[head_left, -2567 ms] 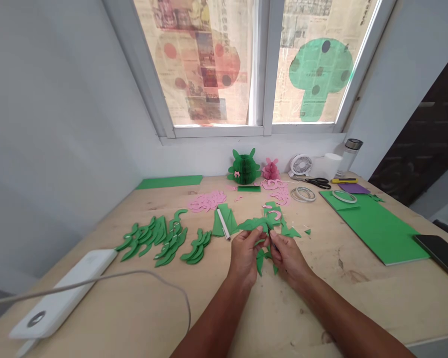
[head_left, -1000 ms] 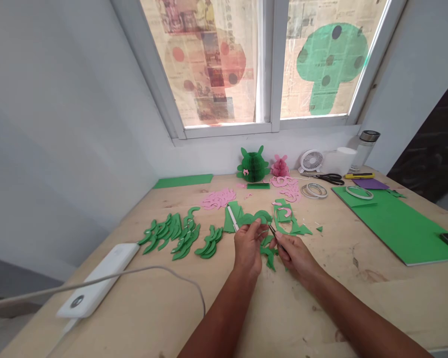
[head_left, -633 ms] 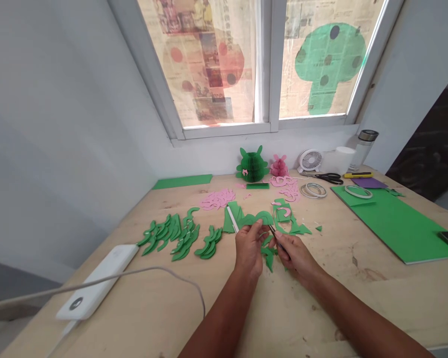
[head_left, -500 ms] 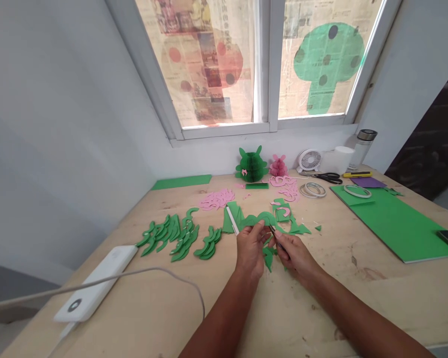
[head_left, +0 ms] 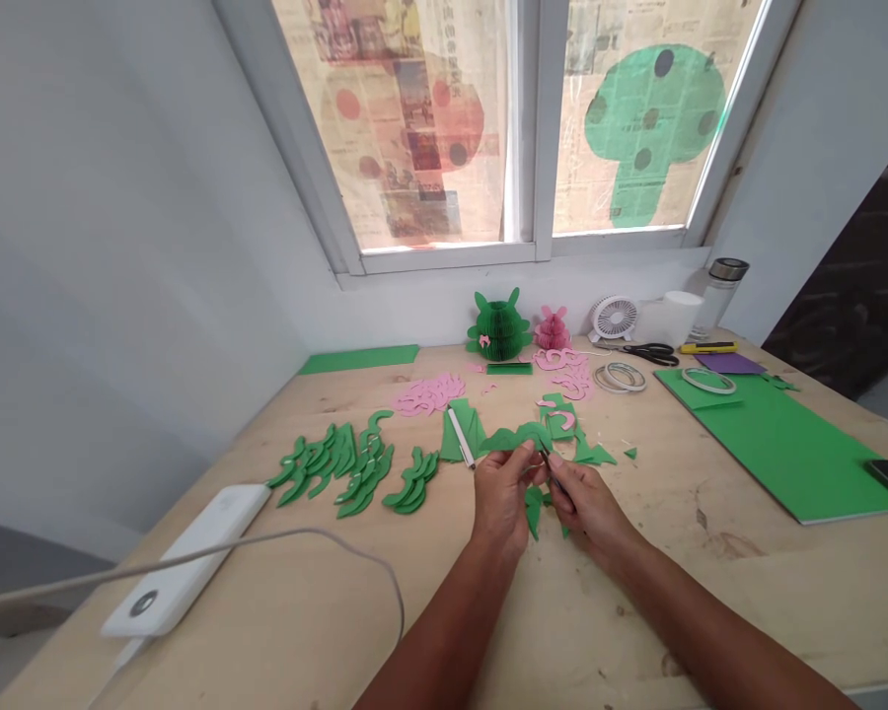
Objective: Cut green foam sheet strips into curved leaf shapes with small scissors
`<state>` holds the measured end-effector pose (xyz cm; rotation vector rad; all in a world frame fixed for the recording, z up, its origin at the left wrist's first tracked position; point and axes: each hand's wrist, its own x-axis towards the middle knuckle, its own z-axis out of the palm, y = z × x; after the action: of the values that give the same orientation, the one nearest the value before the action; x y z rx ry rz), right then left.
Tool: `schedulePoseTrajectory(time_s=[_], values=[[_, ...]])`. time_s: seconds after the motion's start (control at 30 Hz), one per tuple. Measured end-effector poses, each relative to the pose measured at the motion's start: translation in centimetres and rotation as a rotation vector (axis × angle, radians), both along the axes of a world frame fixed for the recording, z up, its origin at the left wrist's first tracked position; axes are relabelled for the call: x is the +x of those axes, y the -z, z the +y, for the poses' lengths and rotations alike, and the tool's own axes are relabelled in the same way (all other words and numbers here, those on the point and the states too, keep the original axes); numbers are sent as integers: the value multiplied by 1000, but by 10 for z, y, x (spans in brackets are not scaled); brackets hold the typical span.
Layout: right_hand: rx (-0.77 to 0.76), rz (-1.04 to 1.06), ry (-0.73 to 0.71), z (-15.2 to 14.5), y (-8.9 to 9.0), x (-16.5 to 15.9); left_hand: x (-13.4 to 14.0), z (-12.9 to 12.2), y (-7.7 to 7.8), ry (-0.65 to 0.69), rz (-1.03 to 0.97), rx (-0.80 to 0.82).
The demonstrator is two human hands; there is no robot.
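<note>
My left hand [head_left: 501,493] pinches a wavy piece of green paper [head_left: 504,440] between thumb and fingers. My right hand [head_left: 583,498] is closed around a small pair of scissors [head_left: 548,460], whose dark blades touch the paper's right end. Most of the scissors' handles are hidden by my fingers. Under my hands lie green paper scraps [head_left: 534,511]. Just left of the paper, a white pen [head_left: 460,437] rests on a green paper piece [head_left: 475,424]. Stacks of curved green cut-outs [head_left: 412,483] lie further left.
Pink cut-outs [head_left: 430,394] and more green scraps [head_left: 593,452] lie beyond my hands. A green folded-paper figure [head_left: 498,330], a white fan [head_left: 614,318], tape rolls [head_left: 622,376] and black scissors [head_left: 655,353] stand or lie at the back. A white power strip [head_left: 192,557] and cable [head_left: 296,534] are left.
The green paper has turned slightly in my left hand, and both hands have shifted a little to the right. The scissors stay at the paper's right end.
</note>
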<state>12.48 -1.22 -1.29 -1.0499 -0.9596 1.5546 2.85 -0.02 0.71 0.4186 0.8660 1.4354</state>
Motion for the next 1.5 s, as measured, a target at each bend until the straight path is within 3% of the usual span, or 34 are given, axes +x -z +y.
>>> schedulePoseTrajectory(time_s=[0.27,0.93,1.27,1.5], values=[[1,27,-11,0,2,0,1,-1,0,-16,20,15],[-8,19,-8,0,1,0,-1,3,9,-154,360,135],[-32,75,-6,1,3,0,4,0,2,-24,95,91],[-9,60,0,0,2,0,3,-1,1,-11,26,63]])
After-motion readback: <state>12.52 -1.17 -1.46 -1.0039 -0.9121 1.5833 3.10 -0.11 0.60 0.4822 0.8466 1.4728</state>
